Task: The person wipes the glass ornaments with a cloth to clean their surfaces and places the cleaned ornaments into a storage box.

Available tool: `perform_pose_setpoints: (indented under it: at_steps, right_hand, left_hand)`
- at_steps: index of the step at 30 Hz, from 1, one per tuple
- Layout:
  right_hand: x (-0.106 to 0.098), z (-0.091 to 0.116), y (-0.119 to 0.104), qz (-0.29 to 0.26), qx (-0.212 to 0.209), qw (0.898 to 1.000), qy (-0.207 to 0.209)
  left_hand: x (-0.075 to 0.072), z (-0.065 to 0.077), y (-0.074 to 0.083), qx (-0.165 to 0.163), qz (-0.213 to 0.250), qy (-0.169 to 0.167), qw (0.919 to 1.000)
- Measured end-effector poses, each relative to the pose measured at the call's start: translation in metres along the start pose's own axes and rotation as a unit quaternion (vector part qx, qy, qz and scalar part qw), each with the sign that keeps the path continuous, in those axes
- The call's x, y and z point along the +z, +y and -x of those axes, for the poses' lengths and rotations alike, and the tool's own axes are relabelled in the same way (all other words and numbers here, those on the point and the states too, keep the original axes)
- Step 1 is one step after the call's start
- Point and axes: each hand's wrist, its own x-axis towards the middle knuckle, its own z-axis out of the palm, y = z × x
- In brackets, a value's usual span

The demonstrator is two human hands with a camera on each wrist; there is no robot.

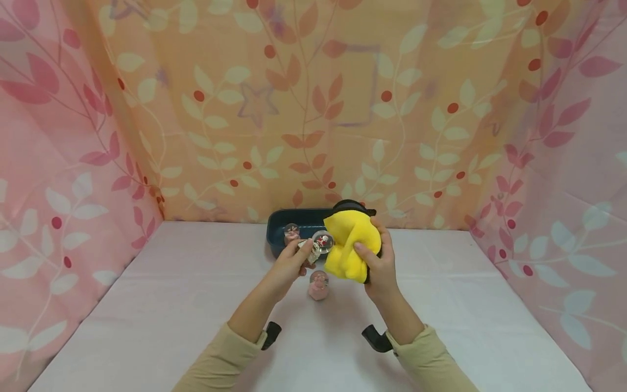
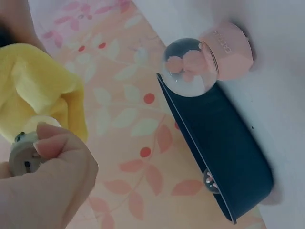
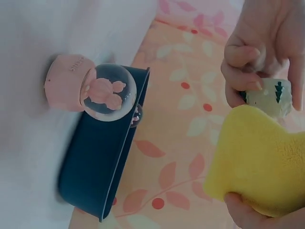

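My left hand pinches a small snow globe by its pale base, which has a green tree shape on it in the right wrist view. My right hand grips a bunched yellow cloth, its thumb pressed on the front. Black parts show behind the cloth at top and bottom. The globe's glass is up against the cloth, and in the right wrist view the yellow cloth hides most of the glass. Both hands are raised above the white table.
Just below the hands, a pink snow globe stands upright on the table. Behind it sits a dark blue bin near the patterned back curtain. Another snow globe is inside the bin's left part.
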Motion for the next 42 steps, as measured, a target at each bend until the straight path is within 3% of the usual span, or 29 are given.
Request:
perform_pose_setpoints:
  at_steps: [6, 11, 15, 20, 24, 29, 34, 38, 42]
  right_hand:
    - [0.007, 0.002, 0.008, 0.108, -0.027, 0.992, -0.065]
    - [0.009, 0.003, 0.015, 0.152, -0.014, 0.984, -0.093]
    - [0.010, 0.003, 0.018, 0.168, 0.002, 0.983, -0.080]
    - [0.009, -0.002, 0.018, 0.140, 0.011, 0.989, -0.043]
    - [0.008, -0.005, 0.018, 0.092, 0.035, 0.995, -0.014]
    - [0.007, -0.009, 0.017, 0.055, 0.073, 0.996, 0.019]
    - [0.006, -0.012, 0.015, 0.034, 0.106, 0.993, 0.034]
    - [0.004, -0.013, 0.014, -0.005, 0.122, 0.992, 0.044]
    - [0.000, -0.011, 0.013, -0.049, 0.086, 0.994, 0.037]
  left_hand:
    - [0.012, 0.001, 0.001, 0.002, -0.052, 0.020, 0.9984]
    - [0.020, 0.005, -0.001, 0.018, -0.090, 0.012, 0.9957]
    - [0.022, 0.006, -0.005, 0.037, -0.102, 0.002, 0.9941]
    - [0.021, 0.007, -0.009, 0.040, -0.084, -0.008, 0.9957]
    - [0.019, 0.005, -0.011, 0.028, -0.049, -0.024, 0.9981]
    - [0.016, 0.001, -0.012, 0.024, 0.033, -0.061, 0.9973]
    - [0.010, 0.000, -0.013, -0.001, 0.100, -0.106, 0.9893]
    - [0.007, 0.002, -0.013, -0.022, 0.150, -0.116, 0.9816]
    - [0.007, 0.005, -0.012, -0.043, 0.194, -0.104, 0.9744]
